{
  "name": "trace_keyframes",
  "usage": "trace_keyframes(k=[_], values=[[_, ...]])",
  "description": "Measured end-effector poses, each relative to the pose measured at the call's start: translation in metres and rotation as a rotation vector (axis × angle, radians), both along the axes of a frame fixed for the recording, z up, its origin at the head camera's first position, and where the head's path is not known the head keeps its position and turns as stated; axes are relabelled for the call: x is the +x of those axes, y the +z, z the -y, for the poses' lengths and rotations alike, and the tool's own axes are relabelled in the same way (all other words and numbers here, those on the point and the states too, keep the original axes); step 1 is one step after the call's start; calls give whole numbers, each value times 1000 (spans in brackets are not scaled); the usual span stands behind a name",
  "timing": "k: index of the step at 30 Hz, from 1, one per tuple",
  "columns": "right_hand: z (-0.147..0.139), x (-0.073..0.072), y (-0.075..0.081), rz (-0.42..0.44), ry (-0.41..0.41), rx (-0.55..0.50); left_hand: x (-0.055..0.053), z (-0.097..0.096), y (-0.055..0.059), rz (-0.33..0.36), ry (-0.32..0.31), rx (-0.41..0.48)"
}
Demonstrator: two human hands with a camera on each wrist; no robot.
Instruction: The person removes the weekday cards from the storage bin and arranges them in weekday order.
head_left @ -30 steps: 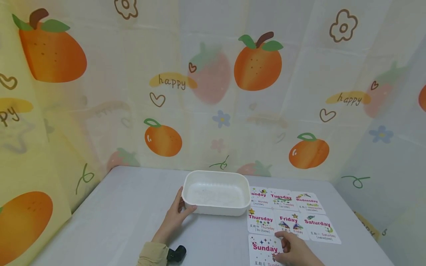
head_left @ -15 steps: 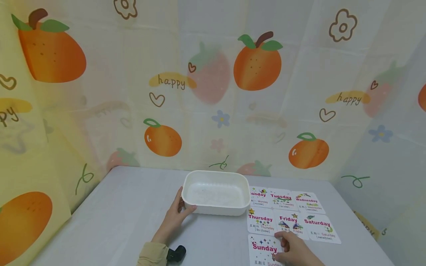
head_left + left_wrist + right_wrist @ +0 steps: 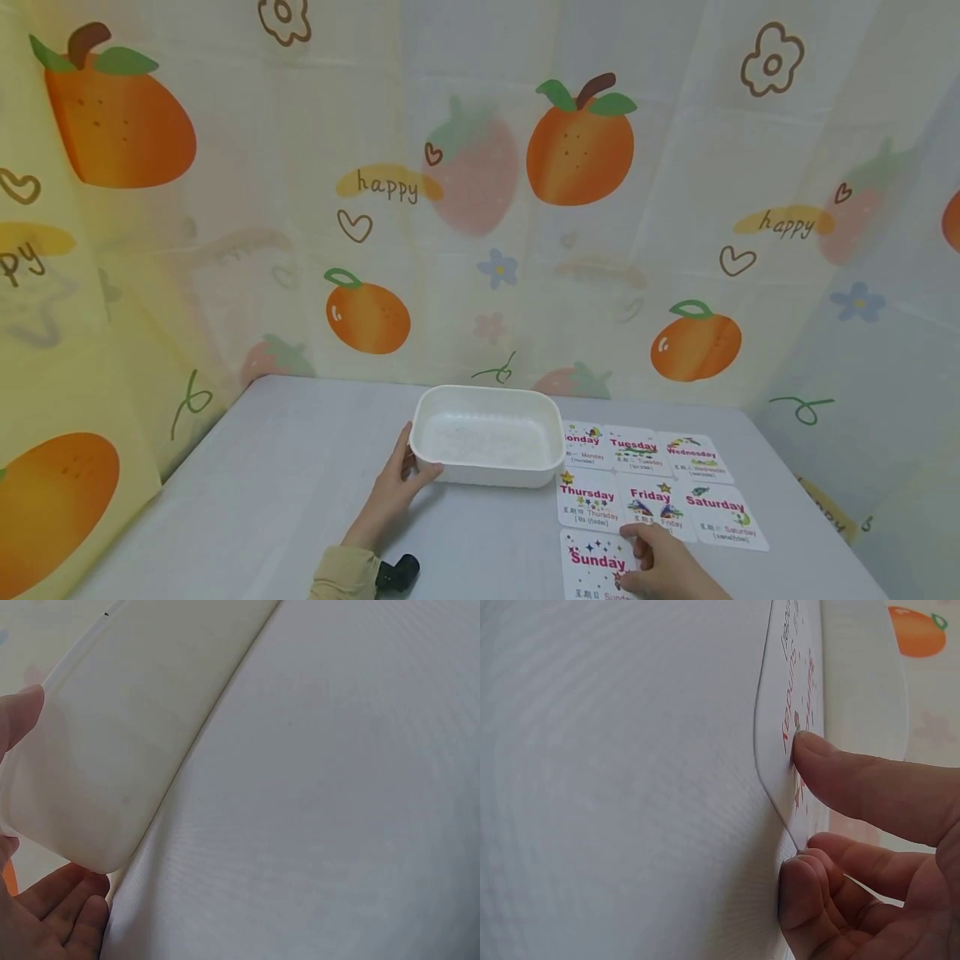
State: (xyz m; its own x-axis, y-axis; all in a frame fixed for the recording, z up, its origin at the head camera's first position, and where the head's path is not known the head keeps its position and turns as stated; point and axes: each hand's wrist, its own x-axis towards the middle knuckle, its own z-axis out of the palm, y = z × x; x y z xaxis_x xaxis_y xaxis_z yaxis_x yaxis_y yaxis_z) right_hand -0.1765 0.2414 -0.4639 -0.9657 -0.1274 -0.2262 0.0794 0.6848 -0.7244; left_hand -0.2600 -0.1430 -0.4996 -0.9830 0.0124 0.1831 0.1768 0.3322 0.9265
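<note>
A white rectangular plastic tub point(image 3: 487, 476) sits on the table with nothing visible inside. My left hand point(image 3: 390, 492) grips its near left corner, thumb at the front rim and fingers along the left side; the left wrist view shows fingertips low against the tub wall point(image 3: 112, 742). My right hand point(image 3: 666, 562) holds the right edge of the Sunday card point(image 3: 592, 575), which lies flat. In the right wrist view the thumb rests on the card's face point(image 3: 776, 712), with curled fingers at its edge. The Friday card point(image 3: 649, 495) lies just above this hand, partly covered by it.
Day cards lie in rows right of the tub: Monday point(image 3: 587, 454), Tuesday point(image 3: 633, 446), Wednesday point(image 3: 692, 454), Thursday point(image 3: 588, 500) and Saturday point(image 3: 720, 510). A black device point(image 3: 399, 572) is at the left cuff. A fruit-printed curtain point(image 3: 480, 292) hangs behind the pale table point(image 3: 262, 483).
</note>
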Motion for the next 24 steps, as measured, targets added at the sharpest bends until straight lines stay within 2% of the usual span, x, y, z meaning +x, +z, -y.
trace_keyframes(k=[7, 15, 19, 22, 24], values=[[-2, 1, 0, 6, 14, -18, -1, 0, -4, -4, 0, 0], [-6, 0, 2, 52, 17, -22, -4, -2, -2, 3, 20, -8], [-12, -1, 6, 63, 68, -30, -3, -2, -1, 20, 23, 5], [-19, -2, 10, 71, 125, -11, -2, -2, 1, 56, 25, 9], [-23, -3, 13, 76, 134, 14, -2, -1, 2, 79, 30, 5]])
